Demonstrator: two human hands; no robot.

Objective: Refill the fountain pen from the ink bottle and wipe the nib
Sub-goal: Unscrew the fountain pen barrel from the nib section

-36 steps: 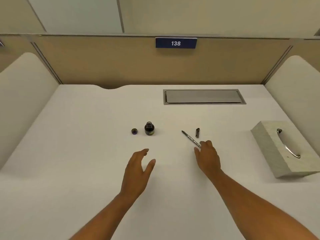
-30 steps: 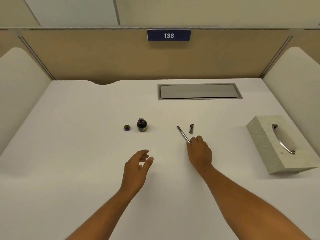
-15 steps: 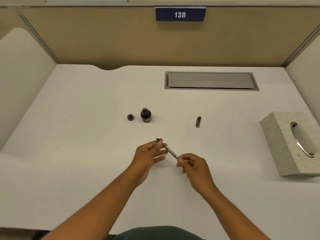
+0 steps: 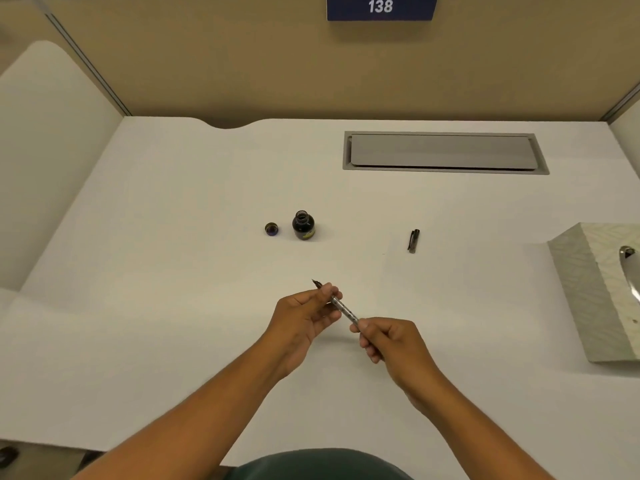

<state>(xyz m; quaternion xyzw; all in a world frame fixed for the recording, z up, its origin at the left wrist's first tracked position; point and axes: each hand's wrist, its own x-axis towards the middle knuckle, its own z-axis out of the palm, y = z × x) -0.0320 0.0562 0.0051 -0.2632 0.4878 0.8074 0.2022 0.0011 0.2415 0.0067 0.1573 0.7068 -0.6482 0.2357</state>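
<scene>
Both hands pinch the fountain pen (image 4: 343, 308): left hand (image 4: 304, 315) near the nib, right hand (image 4: 389, 342) at the barrel end. Twisting risks dripping ink; the open ink bottle (image 4: 303, 225) could tip.

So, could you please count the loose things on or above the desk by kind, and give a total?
Fountain pen, held by both hands: 1
Pen cap: 1
Ink bottle, open: 1
Bottle cap: 1
Tissue box: 1
Total: 5
</scene>
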